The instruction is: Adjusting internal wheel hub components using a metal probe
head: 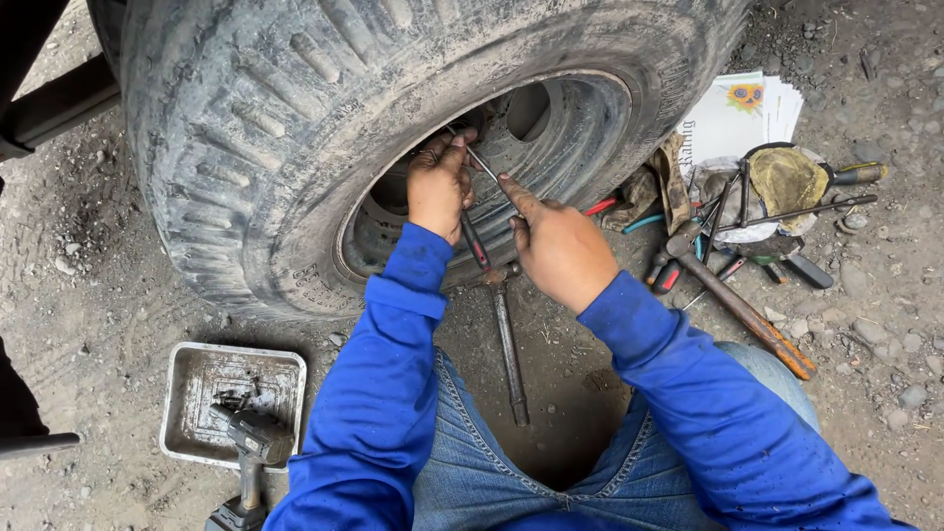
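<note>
Muddy ribbed tyre (295,118), both hands on thin metal rod (482,165) at rim.

Tray (197,393) left of tyre (256,147); drill (254,457) on tray; tool pile (757,211) right.

Both arms, in blue sleeves, reached forward and converged. The left hand (439,187) was curled in a closed grip, knuckles up. The right hand (559,246) lay palm down, its index finger extended toward the left.

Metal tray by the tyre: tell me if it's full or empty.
Nearly empty. The metal tray shows a bare, grimy bottom with a few small dark bits; a power tool overlaps its rim.
</note>
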